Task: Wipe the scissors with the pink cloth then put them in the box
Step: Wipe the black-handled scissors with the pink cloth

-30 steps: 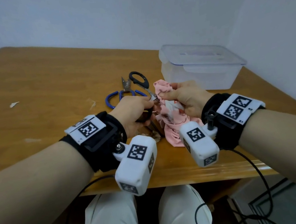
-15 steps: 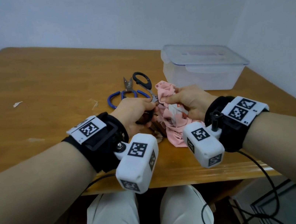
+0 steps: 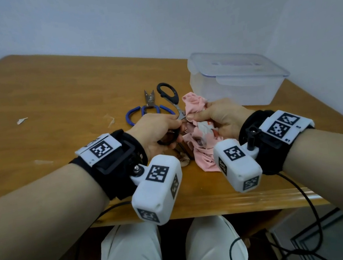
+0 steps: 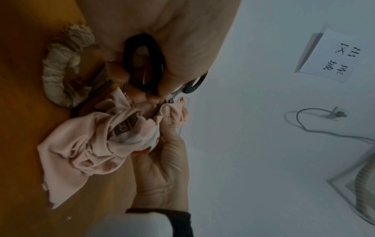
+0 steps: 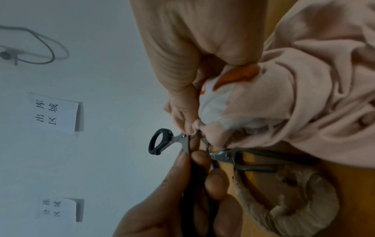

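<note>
left hand [image 3: 158, 129] grips black scissors [image 3: 168, 93] — far loop at twelve o'clock — right hand [image 3: 220, 117] pinches pink cloth [image 3: 195, 103] over blades.

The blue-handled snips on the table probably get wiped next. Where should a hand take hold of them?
By the looped blue handles of the blue-handled snips, coming from the near side: the loops open toward the person while the short blades point away, keeping fingers off the edges.
</note>
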{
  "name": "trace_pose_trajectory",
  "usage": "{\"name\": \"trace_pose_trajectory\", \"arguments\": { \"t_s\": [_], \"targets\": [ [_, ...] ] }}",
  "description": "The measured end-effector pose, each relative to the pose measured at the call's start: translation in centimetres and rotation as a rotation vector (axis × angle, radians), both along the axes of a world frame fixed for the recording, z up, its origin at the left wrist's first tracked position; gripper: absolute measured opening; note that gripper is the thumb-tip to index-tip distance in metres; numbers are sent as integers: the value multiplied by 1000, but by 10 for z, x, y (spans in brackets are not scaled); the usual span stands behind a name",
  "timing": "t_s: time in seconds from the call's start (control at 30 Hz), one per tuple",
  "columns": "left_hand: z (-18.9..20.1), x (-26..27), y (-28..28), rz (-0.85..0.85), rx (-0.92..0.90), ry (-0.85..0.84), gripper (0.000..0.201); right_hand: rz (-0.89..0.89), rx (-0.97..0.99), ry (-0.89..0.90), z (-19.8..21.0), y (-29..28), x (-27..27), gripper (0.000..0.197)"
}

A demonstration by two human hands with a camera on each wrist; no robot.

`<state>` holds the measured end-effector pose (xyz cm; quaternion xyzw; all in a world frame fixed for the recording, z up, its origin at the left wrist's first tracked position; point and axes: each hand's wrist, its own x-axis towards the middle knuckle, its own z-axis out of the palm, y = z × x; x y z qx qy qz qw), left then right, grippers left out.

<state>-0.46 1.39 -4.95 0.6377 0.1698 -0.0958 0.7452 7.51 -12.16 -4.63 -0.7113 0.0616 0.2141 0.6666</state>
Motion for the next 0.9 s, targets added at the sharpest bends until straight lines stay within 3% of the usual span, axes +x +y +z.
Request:
{"name": "trace_pose_trajectory", "arguments": {
  "t_s": [0.1,0.23,0.5,0.67,0.9],
  "targets": [
    [0,1,0,9,-6,-10,11,21,11,-7,3,0,-2,33],
    [1,4,0,23,0,-24,10,3,29,12,4,4,-5,44],
    [-4,1,1,38,7,-26,17,-27,60,-32,-6,5,-5,38],
    [-1,1,0,2,18,-44,18,-9,70,78,0,7,-7,30],
    [-4,-2,-3,6,48,-60,14,-59,72,-59,-7,7,-5,29]
  ]
}}
